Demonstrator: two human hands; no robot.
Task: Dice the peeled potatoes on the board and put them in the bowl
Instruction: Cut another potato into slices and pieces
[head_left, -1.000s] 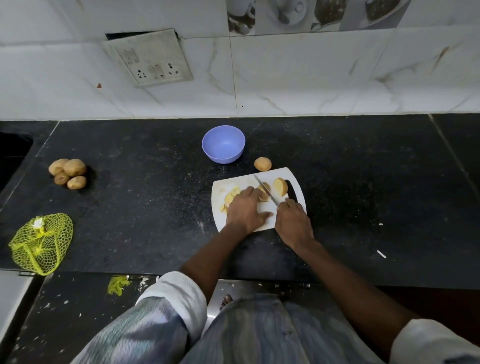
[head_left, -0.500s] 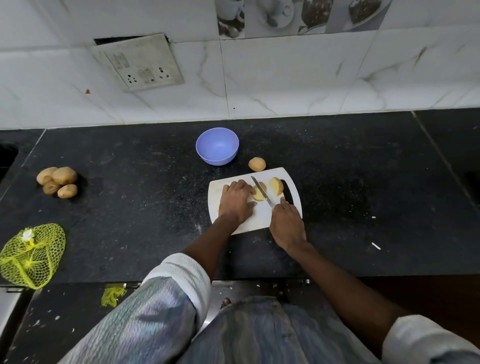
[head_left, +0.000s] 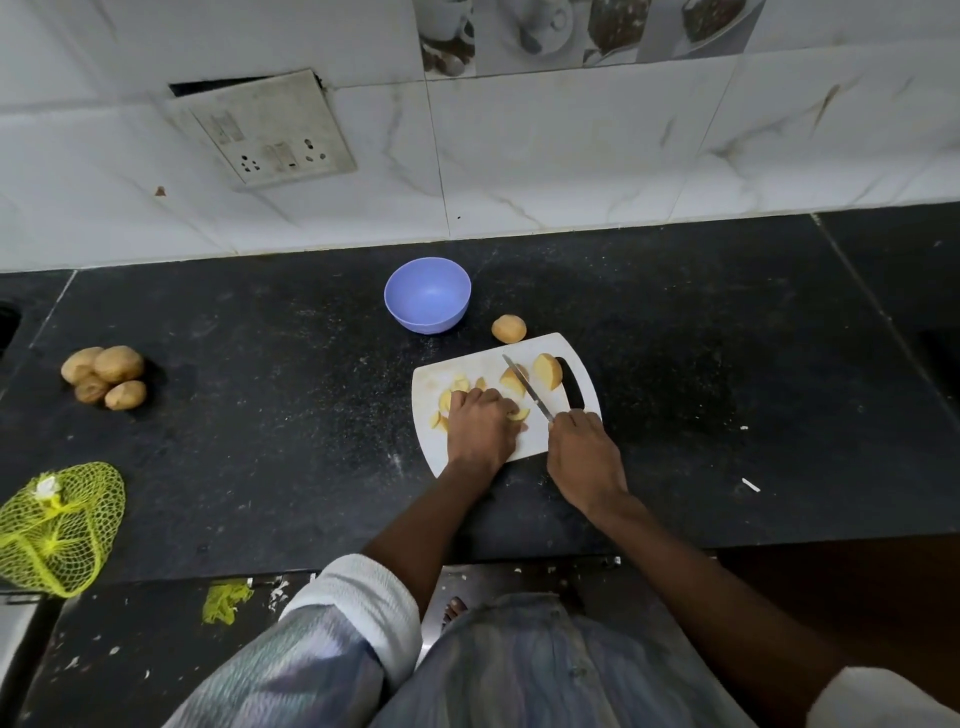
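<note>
A white cutting board (head_left: 537, 439) lies on the black counter with yellow potato pieces (head_left: 453, 395) scattered over its left half and larger chunks (head_left: 548, 371) near its handle slot. My left hand (head_left: 480, 425) rests curled over the cut pieces and pinches a slice at its fingertips. My right hand (head_left: 584, 453) grips a knife (head_left: 525, 385) whose blade points up-left beside a potato chunk. One peeled potato (head_left: 509, 329) sits off the board, behind it. The empty purple bowl (head_left: 427, 294) stands further back.
Several unpeeled potatoes (head_left: 105, 376) lie at the left of the counter. A yellow net bag (head_left: 54, 527) sits at the front left edge. A tiled wall with a switch plate (head_left: 270, 130) closes the back.
My left hand slid back toward me across the board, uncovering more cut pieces. The knife stays beside the chunks. The camera shifted slightly.
</note>
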